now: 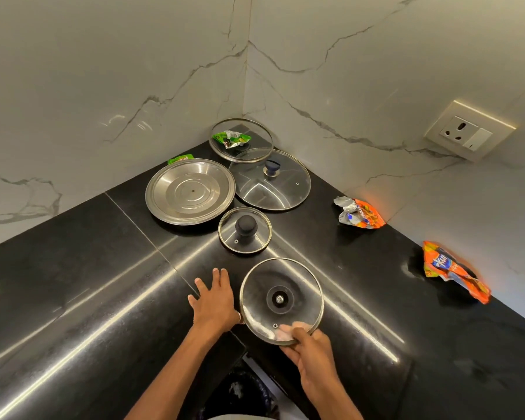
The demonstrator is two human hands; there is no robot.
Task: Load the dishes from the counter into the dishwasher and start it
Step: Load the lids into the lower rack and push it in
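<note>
Glossy black counter [73, 298], marbled corner walls [103, 71]

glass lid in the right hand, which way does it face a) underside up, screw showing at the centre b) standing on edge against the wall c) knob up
a: the glass lid that the right hand grips by its near rim shows a bare screw at its centre, no knob on top.

A crumpled orange-and-silver wrapper [359, 213] is lying close to the right-hand marble wall [376, 71]. An orange snack packet [453, 272] is lying nearer along that wall, well apart from it. A green wrapper [231, 139] is sitting in the far corner, a green packet [181, 160] peeking out to its left. A cream socket plate [467, 134] is sitting on the wall.
</note>
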